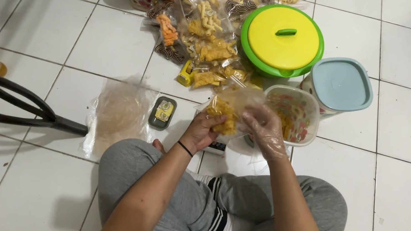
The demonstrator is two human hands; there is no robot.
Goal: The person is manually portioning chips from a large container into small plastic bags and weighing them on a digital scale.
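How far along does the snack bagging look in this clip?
Done: a heap of filled snack bags lies on the floor tiles. In hand: the left hand grips a clear bag of yellow snacks while the gloved right hand works at its top. Left: the open floral container holds more snacks, a stack of empty plastic bags waits, and two lidded containers stay closed.

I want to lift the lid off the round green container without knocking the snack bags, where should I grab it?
Take the small green handle at the centre of the yellow lid, coming straight down from above. It is the only raised part on the domed top, and the snack bags crowd the left side, so a top grip likely avoids them.
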